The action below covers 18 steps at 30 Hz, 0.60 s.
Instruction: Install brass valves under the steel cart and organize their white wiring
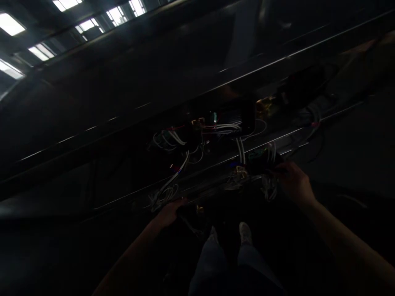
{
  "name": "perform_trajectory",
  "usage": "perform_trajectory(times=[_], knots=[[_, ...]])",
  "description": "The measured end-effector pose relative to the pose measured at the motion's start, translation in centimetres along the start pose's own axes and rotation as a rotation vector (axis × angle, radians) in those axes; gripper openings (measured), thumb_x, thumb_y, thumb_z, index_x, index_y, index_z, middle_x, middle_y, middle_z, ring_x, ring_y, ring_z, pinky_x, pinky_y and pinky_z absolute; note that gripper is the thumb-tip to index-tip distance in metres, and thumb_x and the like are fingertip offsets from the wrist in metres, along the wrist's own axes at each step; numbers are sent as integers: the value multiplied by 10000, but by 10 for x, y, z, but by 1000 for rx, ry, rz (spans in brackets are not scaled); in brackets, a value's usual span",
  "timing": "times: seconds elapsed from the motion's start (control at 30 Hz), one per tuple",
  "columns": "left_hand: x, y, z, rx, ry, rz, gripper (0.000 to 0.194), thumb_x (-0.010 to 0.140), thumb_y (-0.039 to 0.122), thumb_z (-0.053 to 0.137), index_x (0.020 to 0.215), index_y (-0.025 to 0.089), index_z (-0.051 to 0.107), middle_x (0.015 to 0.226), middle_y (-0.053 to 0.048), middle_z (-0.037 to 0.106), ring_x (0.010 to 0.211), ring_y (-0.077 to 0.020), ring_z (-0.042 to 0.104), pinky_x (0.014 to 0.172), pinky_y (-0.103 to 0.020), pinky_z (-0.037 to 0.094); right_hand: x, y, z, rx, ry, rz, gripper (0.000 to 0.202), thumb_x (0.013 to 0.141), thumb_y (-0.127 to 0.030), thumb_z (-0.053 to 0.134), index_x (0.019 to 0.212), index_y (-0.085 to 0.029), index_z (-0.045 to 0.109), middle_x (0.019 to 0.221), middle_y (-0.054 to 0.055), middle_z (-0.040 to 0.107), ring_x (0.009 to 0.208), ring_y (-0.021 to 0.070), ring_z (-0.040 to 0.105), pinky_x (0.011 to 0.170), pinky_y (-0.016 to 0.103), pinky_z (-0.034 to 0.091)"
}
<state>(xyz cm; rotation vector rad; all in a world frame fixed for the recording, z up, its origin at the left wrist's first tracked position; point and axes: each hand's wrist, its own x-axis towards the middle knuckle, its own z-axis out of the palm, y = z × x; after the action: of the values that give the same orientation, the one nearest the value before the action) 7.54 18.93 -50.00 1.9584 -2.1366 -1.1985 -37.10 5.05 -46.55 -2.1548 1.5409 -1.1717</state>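
While the right forearm slanted in from the near right, the right hand held the right end of the board, right of centre, fingers narrow. The left hand reached from the near left to the rail; darkness hid its fingertips, so whether it was wide, narrow or gripping could not be told. Both forearms were cut off nearby.
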Motion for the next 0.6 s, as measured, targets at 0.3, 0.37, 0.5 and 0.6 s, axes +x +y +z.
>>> perform_trajectory(times=[0.3,0.37,0.5,0.6], knots=[[-21,15,0,186,-52,-73,631,755,-1,393,1313,287,454,1489,5,293,1240,-201,462,1033,-342,385,94,28,72,-145,-101,-139,61,765,-187,519,739,-170,571,875,124,627,891,226,563,833,402,432],[-24,16,2,191,-71,-121,664,718,-31,394,1303,277,461,1512,-16,233,1199,-218,503,997,-349,419,100,27,84,-165,-154,-117,83,753,-112,503,754,-129,584,906,115,632,912,211,563,890,422,398],[-20,11,13,34,-26,-127,617,669,-46,401,1221,200,529,1440,-77,369,1202,-221,496,1011,-352,405,101,27,96,-216,-186,-23,140,776,-74,470,778,-38,605,906,167,635,936,233,570,907,452,372],[-12,6,27,-142,69,-90,562,616,-43,430,1124,148,577,1358,-96,470,1249,-221,443,1059,-357,351,93,24,88,-237,-170,22,213,831,-145,468,837,1,622,923,208,632,983,249,559,903,420,385]])
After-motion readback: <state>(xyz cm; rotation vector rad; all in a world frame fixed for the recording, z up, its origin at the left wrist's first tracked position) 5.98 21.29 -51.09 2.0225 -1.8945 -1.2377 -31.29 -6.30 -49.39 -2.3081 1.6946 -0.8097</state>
